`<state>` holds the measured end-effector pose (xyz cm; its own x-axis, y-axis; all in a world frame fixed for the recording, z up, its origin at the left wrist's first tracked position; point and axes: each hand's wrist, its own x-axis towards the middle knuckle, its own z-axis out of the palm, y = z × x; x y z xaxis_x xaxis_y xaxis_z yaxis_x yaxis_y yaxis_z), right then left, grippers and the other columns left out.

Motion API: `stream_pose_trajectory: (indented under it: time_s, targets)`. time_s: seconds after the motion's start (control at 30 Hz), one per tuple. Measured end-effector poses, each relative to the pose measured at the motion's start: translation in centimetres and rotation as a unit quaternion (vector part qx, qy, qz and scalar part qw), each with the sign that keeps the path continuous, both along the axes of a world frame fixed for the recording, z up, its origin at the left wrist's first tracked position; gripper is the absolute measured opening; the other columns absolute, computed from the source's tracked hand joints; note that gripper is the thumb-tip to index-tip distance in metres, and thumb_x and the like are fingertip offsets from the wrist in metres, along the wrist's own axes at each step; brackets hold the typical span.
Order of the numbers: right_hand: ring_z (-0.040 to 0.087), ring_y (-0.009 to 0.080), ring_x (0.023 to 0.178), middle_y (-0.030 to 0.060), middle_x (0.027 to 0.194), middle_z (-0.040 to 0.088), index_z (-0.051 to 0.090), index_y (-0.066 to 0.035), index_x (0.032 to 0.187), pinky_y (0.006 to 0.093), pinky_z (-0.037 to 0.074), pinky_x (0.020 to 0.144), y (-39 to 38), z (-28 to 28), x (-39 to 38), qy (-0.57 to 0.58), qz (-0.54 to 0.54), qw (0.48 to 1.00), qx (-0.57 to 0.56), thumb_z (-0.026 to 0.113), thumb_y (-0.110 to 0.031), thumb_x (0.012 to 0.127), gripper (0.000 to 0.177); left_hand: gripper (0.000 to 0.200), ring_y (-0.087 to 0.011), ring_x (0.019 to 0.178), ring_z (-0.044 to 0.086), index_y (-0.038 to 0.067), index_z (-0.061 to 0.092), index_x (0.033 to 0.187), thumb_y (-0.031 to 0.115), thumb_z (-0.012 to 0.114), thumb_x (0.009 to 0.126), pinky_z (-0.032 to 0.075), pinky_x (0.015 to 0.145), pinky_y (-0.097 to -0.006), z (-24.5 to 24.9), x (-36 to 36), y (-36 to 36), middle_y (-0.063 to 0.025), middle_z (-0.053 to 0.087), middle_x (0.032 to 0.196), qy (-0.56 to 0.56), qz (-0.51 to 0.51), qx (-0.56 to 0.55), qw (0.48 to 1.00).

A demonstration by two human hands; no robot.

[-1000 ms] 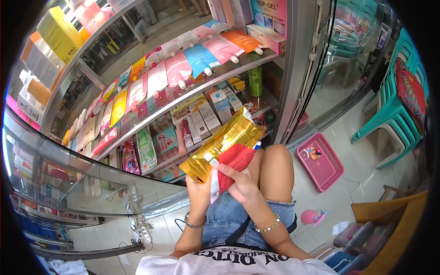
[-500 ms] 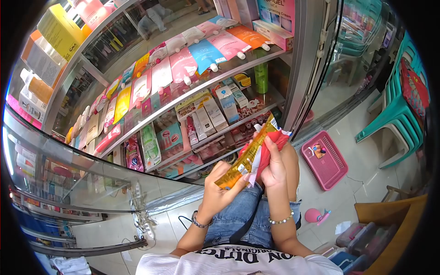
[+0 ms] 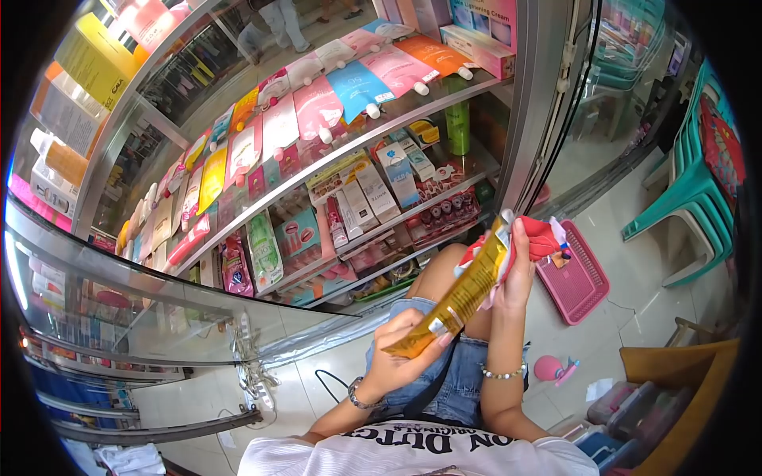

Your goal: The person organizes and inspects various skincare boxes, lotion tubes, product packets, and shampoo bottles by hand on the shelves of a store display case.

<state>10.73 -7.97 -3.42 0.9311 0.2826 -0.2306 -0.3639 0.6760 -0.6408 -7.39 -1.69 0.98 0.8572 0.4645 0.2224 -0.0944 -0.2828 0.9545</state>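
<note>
A gold spouted pouch [image 3: 452, 305] with small print is held slanting above my lap, its pale cap at the upper end. My left hand [image 3: 401, 353] is closed on its lower end, thumb on the near face. My right hand [image 3: 514, 278] is closed around a red cloth [image 3: 541, 236] with pale pink parts, bunched against the pouch's upper part. Some of the cloth is hidden behind the pouch and my fingers.
In front stands a glass display case with rows of spouted pouches [image 3: 317, 107] and boxed cosmetics [image 3: 373, 190] on its shelves. A pink basket [image 3: 575, 289] lies on the floor to the right, near stacked green stools [image 3: 690, 198] and a pink spray bottle [image 3: 549, 367].
Both hands have moved slightly right with the pouch and cloth. The pouch has turned, showing its printed face, and the cloth now sticks out to the right over the basket.
</note>
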Motion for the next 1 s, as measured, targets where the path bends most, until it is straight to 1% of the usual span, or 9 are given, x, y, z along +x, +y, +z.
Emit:
stream_pose_trajectory:
  time_s: [0.07, 0.17, 0.33, 0.4, 0.6, 0.7, 0.83, 0.97, 1.0]
  targets:
    - [0.058, 0.0171, 0.055, 0.0091, 0.072, 0.060, 0.057, -0.002, 0.092, 0.0275, 0.052, 0.057, -0.7, -0.3, 0.5, -0.007, 0.004, 1.000, 0.012, 0.056, -0.037, 0.087, 0.035, 0.015, -0.0078, 0.067, 0.052, -0.001, 0.059, 0.083, 0.002, 0.070, 0.074, 0.043, 0.059, -0.0239, -0.2, 0.0, 0.5, -0.0026, 0.055, 0.074, 0.002, -0.012, 0.037, 0.999]
    - [0.057, 0.0174, 0.051, 0.0092, 0.069, 0.060, 0.057, -0.003, 0.089, 0.0270, 0.051, 0.054, -1.3, -0.2, 0.4, -0.018, 0.013, 0.999, 0.029, 0.056, -0.037, 0.087, 0.034, 0.019, -0.0082, 0.072, 0.053, -0.003, 0.059, 0.084, 0.002, 0.072, 0.071, 0.044, 0.061, -0.0245, -0.6, 0.8, 0.9, -0.0059, 0.058, 0.083, -0.164, -0.105, 0.174, 0.965]
    - [0.058, 0.0150, 0.058, 0.0068, 0.074, 0.061, 0.057, -0.004, 0.088, 0.0263, 0.049, 0.056, -0.3, 0.6, -0.4, -0.030, 0.001, 0.999, 0.017, 0.061, -0.025, 0.085, 0.021, 0.026, -0.0111, 0.078, 0.056, -0.003, 0.060, 0.091, 0.002, 0.074, 0.069, 0.046, 0.066, -0.0246, 0.3, 0.8, 0.3, -0.0091, 0.059, 0.092, -0.084, -0.022, 0.173, 0.981]
    - [0.059, 0.0134, 0.063, 0.0059, 0.078, 0.061, 0.057, -0.004, 0.089, 0.0255, 0.049, 0.060, -0.1, 0.9, -0.6, -0.097, -0.088, 0.989, -0.063, 0.064, -0.018, 0.083, 0.017, 0.030, -0.0140, 0.082, 0.058, -0.003, 0.059, 0.097, 0.001, 0.073, 0.070, 0.048, 0.070, -0.0251, 0.5, 0.7, 0.7, -0.0084, 0.059, 0.094, -0.042, 0.017, 0.075, 0.996]
    - [0.059, 0.0113, 0.073, 0.0056, 0.086, 0.062, 0.057, -0.003, 0.092, 0.0252, 0.048, 0.067, -0.6, 1.1, -0.4, -0.188, -0.172, 0.949, -0.186, 0.069, -0.008, 0.078, 0.019, 0.040, -0.0177, 0.088, 0.062, -0.003, 0.057, 0.109, -0.001, 0.070, 0.072, 0.050, 0.076, -0.0267, 1.5, 1.4, 0.6, -0.0107, 0.062, 0.098, -0.009, 0.105, -0.146, 0.984]
    - [0.060, 0.0108, 0.076, 0.0054, 0.087, 0.063, 0.058, -0.002, 0.094, 0.0253, 0.048, 0.070, -0.8, 0.7, -0.2, -0.212, -0.208, 0.931, -0.212, 0.070, -0.006, 0.077, 0.022, 0.039, -0.0159, 0.082, 0.063, -0.004, 0.057, 0.110, -0.002, 0.069, 0.073, 0.051, 0.073, -0.0259, 1.4, 0.5, 1.5, -0.0155, 0.064, 0.099, 0.056, 0.032, 0.078, 0.995]
    - [0.059, 0.0104, 0.074, 0.0041, 0.087, 0.062, 0.058, -0.004, 0.095, 0.0252, 0.048, 0.069, -1.9, 0.6, 0.4, -0.226, -0.197, 0.917, -0.265, 0.070, -0.006, 0.077, 0.022, 0.041, -0.0147, 0.076, 0.064, -0.004, 0.058, 0.110, -0.003, 0.070, 0.071, 0.051, 0.071, -0.0248, 0.6, -1.0, 4.8, -0.0172, 0.065, 0.099, -0.016, -0.011, 0.153, 0.988]
    - [0.058, 0.0109, 0.066, 0.0024, 0.083, 0.060, 0.058, -0.006, 0.094, 0.0246, 0.048, 0.058, -4.3, 0.3, 2.8, -0.139, -0.240, 0.949, -0.148, 0.069, -0.010, 0.078, 0.020, 0.037, -0.0152, 0.081, 0.064, -0.005, 0.060, 0.106, -0.007, 0.068, 0.070, 0.051, 0.073, -0.0256, 2.4, -4.0, 6.7, -0.0146, 0.065, 0.101, 0.007, 0.135, 0.042, 0.990]
    - [0.058, 0.0113, 0.063, 0.0020, 0.081, 0.059, 0.058, -0.007, 0.093, 0.0245, 0.048, 0.054, -4.9, 0.3, 3.0, -0.101, -0.241, 0.958, -0.121, 0.068, -0.012, 0.078, 0.019, 0.032, -0.0168, 0.088, 0.063, -0.003, 0.061, 0.105, -0.010, 0.062, 0.074, 0.051, 0.077, -0.0263, 2.4, -4.7, 7.3, -0.0144, 0.064, 0.103, -0.074, 0.183, 0.017, 0.980]
